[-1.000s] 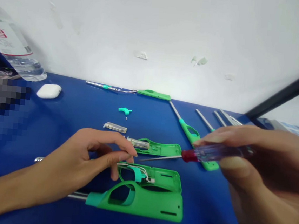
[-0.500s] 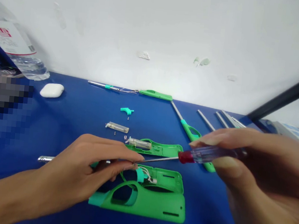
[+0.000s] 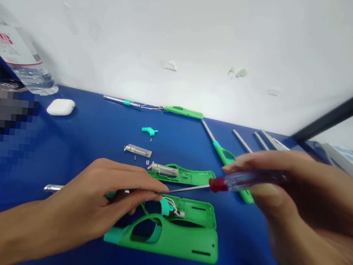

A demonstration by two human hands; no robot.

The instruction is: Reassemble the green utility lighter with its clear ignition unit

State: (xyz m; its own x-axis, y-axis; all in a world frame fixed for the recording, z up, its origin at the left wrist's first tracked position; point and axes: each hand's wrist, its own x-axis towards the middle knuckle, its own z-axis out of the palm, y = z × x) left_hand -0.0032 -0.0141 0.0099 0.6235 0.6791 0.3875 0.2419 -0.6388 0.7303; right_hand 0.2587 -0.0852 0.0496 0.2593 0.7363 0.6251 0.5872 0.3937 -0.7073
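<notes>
My right hand (image 3: 294,210) grips a screwdriver (image 3: 234,183) by its clear handle with a red collar. The metal shaft points left, its tip between the thumb and forefinger of my left hand (image 3: 110,197). Those fingers are pinched together; anything small between them is hidden. Just below lies an opened green lighter shell (image 3: 200,214) with a teal trigger (image 3: 165,207) and white wires. In front of it rests a green casing (image 3: 185,239) with a teal end. Behind are another green half-shell (image 3: 201,178) and a clear fuel tank (image 3: 164,170).
A second clear tank (image 3: 139,150), a teal trigger (image 3: 149,131) and tiny screws lie behind. Green lighter parts (image 3: 184,112) and metal tubes (image 3: 242,141) are near the wall. At left are a white case (image 3: 60,107) and a water bottle (image 3: 21,59).
The screwdriver and my right hand have shifted very slightly left. My left hand keeps its pinch at the screwdriver tip.
</notes>
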